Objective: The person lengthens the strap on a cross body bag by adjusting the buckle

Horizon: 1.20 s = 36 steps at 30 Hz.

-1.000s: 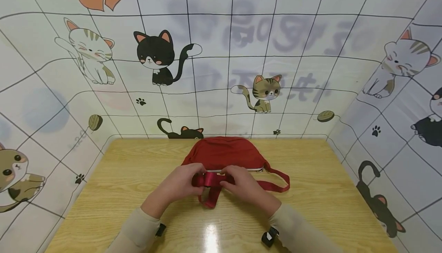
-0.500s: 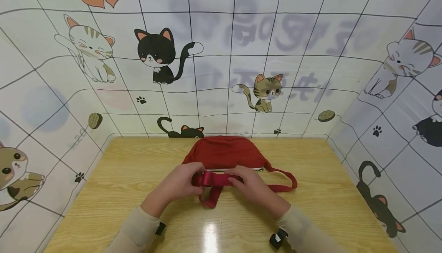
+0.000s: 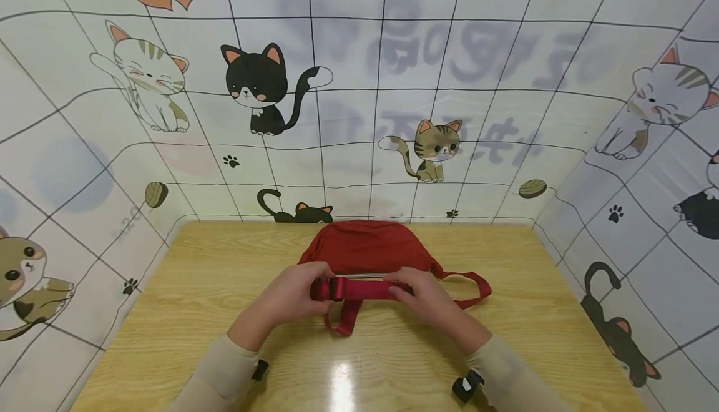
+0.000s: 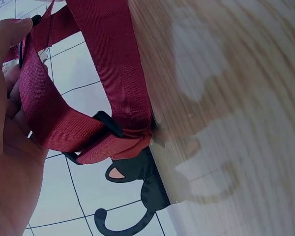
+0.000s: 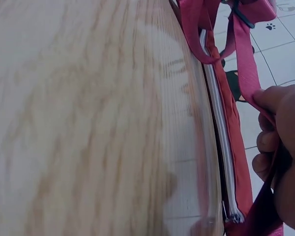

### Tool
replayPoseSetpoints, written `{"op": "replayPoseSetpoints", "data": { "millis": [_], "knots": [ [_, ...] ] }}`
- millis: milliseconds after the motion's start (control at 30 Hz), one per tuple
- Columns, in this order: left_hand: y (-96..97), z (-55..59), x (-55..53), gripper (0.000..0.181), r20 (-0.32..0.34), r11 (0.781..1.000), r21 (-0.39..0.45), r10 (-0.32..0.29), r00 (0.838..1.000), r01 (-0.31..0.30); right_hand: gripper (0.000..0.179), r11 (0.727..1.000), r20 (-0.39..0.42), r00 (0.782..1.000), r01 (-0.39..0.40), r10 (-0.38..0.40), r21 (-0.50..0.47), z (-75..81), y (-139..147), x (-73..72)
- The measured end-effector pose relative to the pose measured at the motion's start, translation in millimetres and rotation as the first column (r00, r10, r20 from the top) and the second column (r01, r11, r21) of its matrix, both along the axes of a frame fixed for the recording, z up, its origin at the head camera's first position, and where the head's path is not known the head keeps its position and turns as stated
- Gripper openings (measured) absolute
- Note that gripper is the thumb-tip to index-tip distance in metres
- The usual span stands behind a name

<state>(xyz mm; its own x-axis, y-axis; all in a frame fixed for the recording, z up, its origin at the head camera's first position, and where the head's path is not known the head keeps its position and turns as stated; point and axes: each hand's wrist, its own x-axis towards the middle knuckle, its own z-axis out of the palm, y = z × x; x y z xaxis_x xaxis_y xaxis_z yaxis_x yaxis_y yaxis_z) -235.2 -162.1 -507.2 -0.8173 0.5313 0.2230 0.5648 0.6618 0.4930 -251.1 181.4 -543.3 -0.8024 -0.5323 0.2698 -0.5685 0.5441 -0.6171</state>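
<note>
A red waist bag (image 3: 367, 246) lies at the back of the table, its zipper (image 5: 219, 113) facing the person. Above the table in front of it, a dark-red webbing strap (image 3: 367, 289) is stretched level between both hands. My left hand (image 3: 286, 296) pinches the strap beside a dark slider buckle (image 3: 337, 288); the left wrist view shows the thumb (image 4: 12, 34) at a black buckle edge. Another black slider (image 4: 108, 123) sits lower on the looped strap. My right hand (image 3: 429, 296) pinches the strap farther right, thumb on the webbing (image 5: 247, 69).
The wooden table (image 3: 224, 250) meets a cat-printed wall cloth (image 3: 359, 87) at its back and sides. A strap loop (image 3: 477, 293) hangs out right of the right hand; another short loop (image 3: 345, 321) droops below the stretched strap.
My right hand has slid to the right along the strap, so the stretch between the hands is longer. The left hand stays almost in place. The right-side loop has shifted right.
</note>
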Motion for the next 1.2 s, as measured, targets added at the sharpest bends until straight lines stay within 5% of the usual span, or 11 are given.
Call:
{"op": "replayPoseSetpoints", "data": {
  "millis": [333,633,1200],
  "knots": [
    [1.4,-1.7,0.3,0.041,0.032,1.0,-0.027,0.012,0.999,-0.011,0.03,0.994,0.109,0.991,-0.086,0.078,0.071,1.1,-26,1.9],
    [2.4,-1.8,0.4,0.041,0.041,1.0,-0.021,0.006,0.999,-0.005,0.031,0.996,0.073,0.993,-0.094,0.094,0.006,1.9,-57,1.5],
    [2.0,-2.0,-1.0,0.04,0.015,1.0,-0.013,0.004,1.0,-0.003,0.034,0.993,0.029,0.997,-0.071,0.069,0.096,6.9,-5,1.6]
  ]
}}
